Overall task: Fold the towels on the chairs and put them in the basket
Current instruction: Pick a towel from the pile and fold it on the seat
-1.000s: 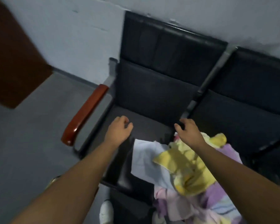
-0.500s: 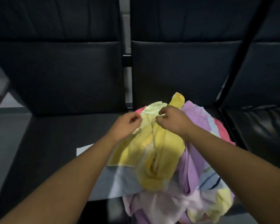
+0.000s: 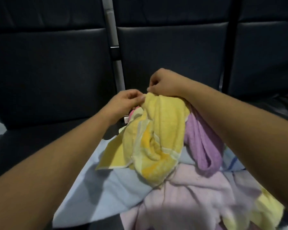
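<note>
Yellow towel [image 3: 158, 138]: lying atop the other towels [image 3: 189, 196] on the chairs [image 3: 56, 72], with left hand [image 3: 128, 101] and right hand [image 3: 163, 85] each pinching its top edge between thumb and fingers. Folding is only just beginning; nothing is showing folded. The basket is lying out of view, and the heap's near edge is running off frame.

Dim, slightly soft wide-angle view; black chair backs [image 3: 48, 72] deep in shadow, soft shadows across pale blue towel [image 3: 96, 196], edges bowed.
</note>
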A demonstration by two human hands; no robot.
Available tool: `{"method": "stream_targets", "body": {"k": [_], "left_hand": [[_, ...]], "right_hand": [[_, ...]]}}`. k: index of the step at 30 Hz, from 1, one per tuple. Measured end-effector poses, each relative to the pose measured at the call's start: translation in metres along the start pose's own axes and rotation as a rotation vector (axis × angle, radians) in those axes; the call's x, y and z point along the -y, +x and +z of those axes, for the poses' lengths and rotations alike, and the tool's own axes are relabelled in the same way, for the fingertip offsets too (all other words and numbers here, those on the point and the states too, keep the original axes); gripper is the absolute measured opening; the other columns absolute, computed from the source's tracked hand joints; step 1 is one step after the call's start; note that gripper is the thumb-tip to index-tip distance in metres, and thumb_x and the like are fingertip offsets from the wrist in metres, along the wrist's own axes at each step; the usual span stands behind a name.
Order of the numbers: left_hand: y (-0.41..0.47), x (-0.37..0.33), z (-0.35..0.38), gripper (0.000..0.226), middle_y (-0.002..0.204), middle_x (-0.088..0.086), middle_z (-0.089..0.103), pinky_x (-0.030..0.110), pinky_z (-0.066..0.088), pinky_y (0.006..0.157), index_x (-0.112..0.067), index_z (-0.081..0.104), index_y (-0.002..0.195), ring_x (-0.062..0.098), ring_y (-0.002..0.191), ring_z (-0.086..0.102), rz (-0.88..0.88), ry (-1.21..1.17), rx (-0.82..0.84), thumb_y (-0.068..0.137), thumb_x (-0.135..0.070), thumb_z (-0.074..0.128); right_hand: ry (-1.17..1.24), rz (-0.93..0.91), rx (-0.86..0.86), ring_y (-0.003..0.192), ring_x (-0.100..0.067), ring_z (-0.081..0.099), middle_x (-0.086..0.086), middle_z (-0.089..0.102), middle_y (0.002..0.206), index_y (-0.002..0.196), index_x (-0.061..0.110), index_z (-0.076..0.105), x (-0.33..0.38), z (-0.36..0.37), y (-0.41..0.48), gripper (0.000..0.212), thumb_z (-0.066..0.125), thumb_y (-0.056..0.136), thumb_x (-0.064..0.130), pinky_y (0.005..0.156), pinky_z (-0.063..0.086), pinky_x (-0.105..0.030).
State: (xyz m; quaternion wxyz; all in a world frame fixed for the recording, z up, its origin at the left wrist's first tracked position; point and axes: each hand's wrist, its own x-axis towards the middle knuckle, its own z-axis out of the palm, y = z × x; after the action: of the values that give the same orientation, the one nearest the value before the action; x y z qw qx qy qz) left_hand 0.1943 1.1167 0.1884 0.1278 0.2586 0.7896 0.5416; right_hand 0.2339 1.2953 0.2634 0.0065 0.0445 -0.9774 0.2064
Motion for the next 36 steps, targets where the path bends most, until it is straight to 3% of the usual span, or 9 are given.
{"method": "stream_targets", "body": {"k": [5,9,15,21,25,29,32,34,36], "left_hand": [[-0.048,-0.034,-0.024,0.021,0.089,0.004,0.069,0.038,0.060,0.082,-0.012,0.061,0.097,0.019,0.085,0.071,-0.033,-0.286,-0.216,0.106,-0.024,0.047],[-0.100,-0.064,-0.055,0.022,0.106,0.014,0.065,0.043,0.061,0.081,-0.007,0.056,0.105,0.026,0.096,0.069,-0.085,-0.386,-0.411,0.108,-0.025,0.043],[-0.180,-0.090,-0.102,0.022,0.103,0.010,0.065,0.041,0.059,0.080,-0.014,0.059,0.099,0.024,0.092,0.066,-0.036,-0.263,-0.572,0.106,-0.031,0.047],[-0.251,-0.093,-0.113,0.020,0.097,0.000,0.064,0.031,0.051,0.069,-0.025,0.062,0.094,0.017,0.087,0.062,0.026,-0.156,-0.574,0.105,-0.035,0.048],[-0.287,-0.093,-0.108,0.019,0.102,0.001,0.064,0.034,0.050,0.072,-0.029,0.063,0.101,0.020,0.091,0.061,0.034,-0.191,-0.555,0.105,-0.038,0.046],[-0.315,-0.095,-0.104,0.021,0.110,0.006,0.064,0.046,0.055,0.088,-0.035,0.063,0.098,0.027,0.101,0.062,-0.019,-0.255,-0.618,0.104,-0.040,0.044],[-0.330,-0.099,-0.100,0.024,0.107,0.006,0.064,0.043,0.056,0.085,-0.034,0.065,0.096,0.025,0.095,0.063,-0.026,-0.329,-0.624,0.106,-0.036,0.043],[-0.337,-0.108,-0.095,0.023,0.104,0.005,0.063,0.040,0.055,0.080,-0.030,0.065,0.100,0.022,0.090,0.061,0.002,-0.358,-0.583,0.106,-0.034,0.042],[-0.339,-0.116,-0.091,0.023,0.105,0.004,0.063,0.041,0.054,0.083,-0.028,0.064,0.104,0.022,0.091,0.061,0.009,-0.328,-0.556,0.107,-0.034,0.042]], "right_hand": [[0.073,-0.042,-0.165,0.087,-0.013,0.062,0.001,0.066,0.093,0.102,0.018,0.070,0.039,-0.013,-0.038,0.029,0.056,0.098,0.043,0.074,0.051,-0.031],[0.060,-0.061,-0.047,0.095,-0.013,0.062,0.004,0.066,0.106,0.118,0.021,0.066,0.079,-0.011,-0.073,0.049,0.059,0.089,0.061,0.083,0.055,-0.033],[-0.129,-0.159,-0.199,0.084,-0.021,0.063,0.001,0.067,0.092,0.097,0.022,0.067,0.137,0.013,-0.122,0.013,0.062,0.094,0.034,0.071,0.054,-0.037],[-0.450,-0.318,-0.256,0.078,-0.020,0.057,0.004,0.057,0.095,0.095,0.023,0.059,0.196,0.038,-0.167,0.009,0.053,0.094,0.031,0.065,0.048,-0.035],[-0.371,-0.357,-0.233,0.077,-0.020,0.057,0.004,0.054,0.102,0.099,0.023,0.060,0.214,0.057,-0.198,0.013,0.054,0.095,0.034,0.071,0.053,-0.039],[-0.120,-0.376,-0.150,0.085,-0.015,0.058,0.005,0.058,0.102,0.097,0.023,0.059,0.226,0.070,-0.219,0.012,0.063,0.092,0.033,0.081,0.055,-0.040],[0.168,-0.250,-0.058,0.115,-0.015,0.056,0.006,0.052,0.134,0.138,0.025,0.048,0.222,0.076,-0.227,0.062,0.076,0.083,0.035,0.095,0.052,-0.032],[0.327,-0.166,0.098,0.118,-0.020,0.059,0.003,0.049,0.142,0.151,0.025,0.034,0.214,0.082,-0.232,0.084,0.079,0.081,0.029,0.082,0.055,-0.028],[0.304,-0.191,0.177,0.099,-0.025,0.067,-0.005,0.065,0.121,0.135,0.016,0.057,0.205,0.089,-0.234,0.054,0.075,0.085,0.026,0.072,0.058,-0.032]]}}
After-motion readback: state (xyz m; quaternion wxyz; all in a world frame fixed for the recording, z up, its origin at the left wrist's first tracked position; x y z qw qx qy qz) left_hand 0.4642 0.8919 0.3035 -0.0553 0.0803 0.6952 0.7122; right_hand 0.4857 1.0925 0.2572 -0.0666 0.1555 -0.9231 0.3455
